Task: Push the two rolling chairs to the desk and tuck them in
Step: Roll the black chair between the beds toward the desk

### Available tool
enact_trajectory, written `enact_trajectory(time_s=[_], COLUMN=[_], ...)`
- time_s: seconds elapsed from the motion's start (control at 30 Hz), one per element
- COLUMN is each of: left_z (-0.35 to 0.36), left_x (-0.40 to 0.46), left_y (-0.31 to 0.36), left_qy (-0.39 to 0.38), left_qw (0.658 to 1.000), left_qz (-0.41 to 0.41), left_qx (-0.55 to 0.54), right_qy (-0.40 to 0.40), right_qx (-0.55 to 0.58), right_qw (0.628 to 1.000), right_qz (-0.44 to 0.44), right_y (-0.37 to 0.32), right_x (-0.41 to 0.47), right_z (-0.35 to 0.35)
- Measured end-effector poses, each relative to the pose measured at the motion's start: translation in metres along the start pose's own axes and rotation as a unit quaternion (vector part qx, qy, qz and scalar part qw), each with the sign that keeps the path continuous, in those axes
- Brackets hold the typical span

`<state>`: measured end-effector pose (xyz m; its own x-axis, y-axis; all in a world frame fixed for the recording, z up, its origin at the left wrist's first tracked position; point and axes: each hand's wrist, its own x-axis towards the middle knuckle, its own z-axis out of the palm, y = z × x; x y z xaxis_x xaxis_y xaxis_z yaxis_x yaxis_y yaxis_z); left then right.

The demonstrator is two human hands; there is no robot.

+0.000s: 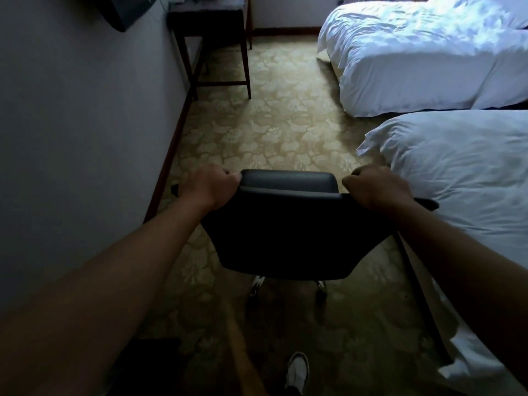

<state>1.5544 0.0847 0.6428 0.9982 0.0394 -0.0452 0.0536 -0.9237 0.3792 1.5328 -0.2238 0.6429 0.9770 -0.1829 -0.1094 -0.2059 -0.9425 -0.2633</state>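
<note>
Both hands are on one rolling chair (pixel 285 235), and this reads as the transport step: wheeling the first chair down the aisle toward the table (pixel 208 12), which stands far ahead of the fingers, against the wall (pixel 71 124). Beyond the right fingers lie two white beds (pixel 457 178), the nearer one just beside the chair's right edge. Carpet (pixel 271 118) ahead of the fingers looks open all the way. The left hand (pixel 208 185) is curled tight over the backrest's left top corner; the right hand (pixel 374 185) is clenched on the right top corner. Next move, I'd judge: a straight push forward, then a leftward steer so the seat slides between the table's legs. Risk: clipping the bed corner. The second chair is not visible.
</note>
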Motion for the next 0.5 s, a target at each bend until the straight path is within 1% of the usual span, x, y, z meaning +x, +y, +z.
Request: enact_trajectory(time_s=[0.2,0.3,0.5], left_z=[-0.005,-0.005,-0.003], left_x=[0.079,0.122,0.193], left_y=[0.014,0.024,0.034], left_qy=[-0.023,-0.018,-0.010], left_qw=[1.000,1.000,1.000], left_qz=[-0.001,-0.010,-0.019], left_qx=[0.003,0.019,0.020], right_qy=[0.014,-0.006,0.004], right_qx=[-0.009,0.001,0.009], right_qw=[1.000,1.000,1.000], right_qz=[0.007,0.006,0.007], right_y=[-0.009,-0.014,-0.021], right_x=[0.083,0.129,0.204], right_z=[-0.004,-0.009,-0.013])
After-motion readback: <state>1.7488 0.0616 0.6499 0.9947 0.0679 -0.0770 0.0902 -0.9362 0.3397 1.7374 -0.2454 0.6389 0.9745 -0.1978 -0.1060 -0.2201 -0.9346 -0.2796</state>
